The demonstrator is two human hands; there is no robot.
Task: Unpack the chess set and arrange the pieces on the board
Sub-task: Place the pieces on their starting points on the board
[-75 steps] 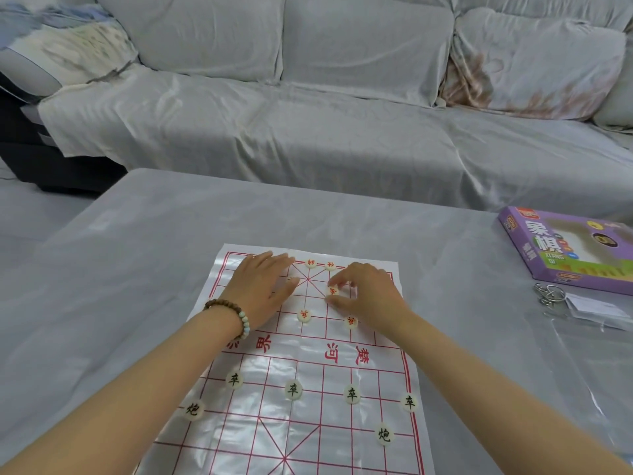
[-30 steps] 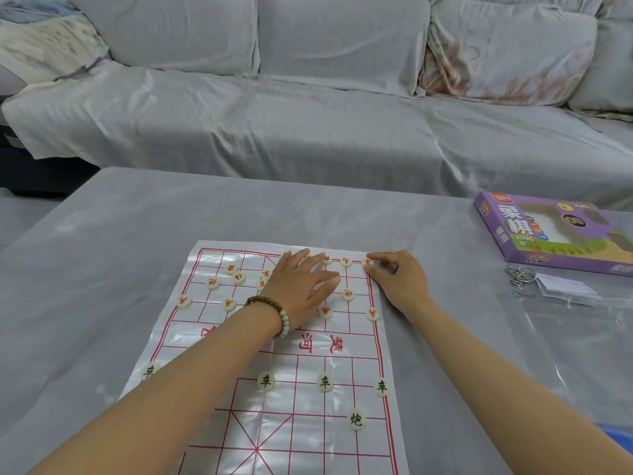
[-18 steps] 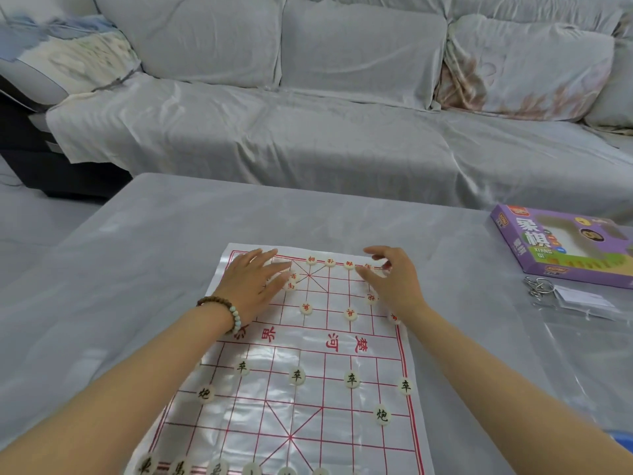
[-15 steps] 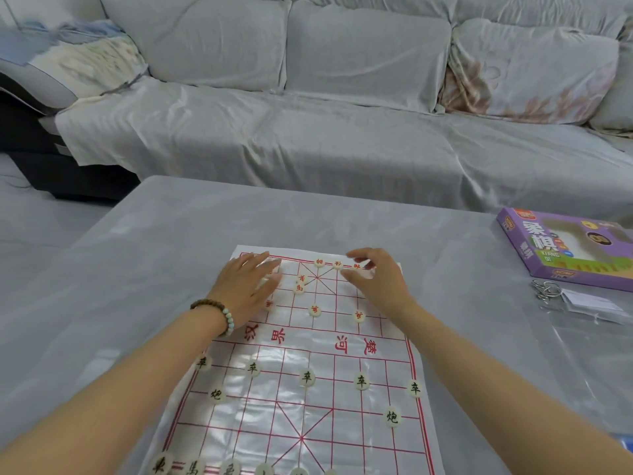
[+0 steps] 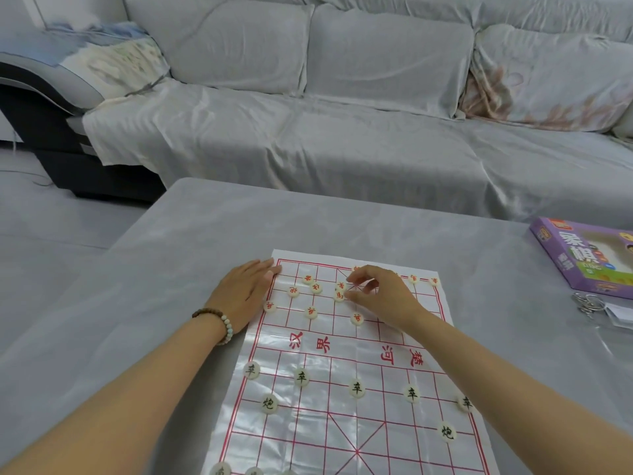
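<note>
Toward the middle of the counter (image 5: 171, 286), the board (image 5: 342, 358) is held flat at its far-left corner by the left hand (image 5: 245, 293), fingers straight, apparently so the glossy sheet is kept from sliding. The right hand (image 5: 380, 296) is curled over a red piece (image 5: 339, 295), thumb touching it; whether it is gripped cannot be told. Black pieces (image 5: 356, 388) are ranked on the near half. The purple box (image 5: 582, 265) is seen at the right edge, its contents hidden.
</note>
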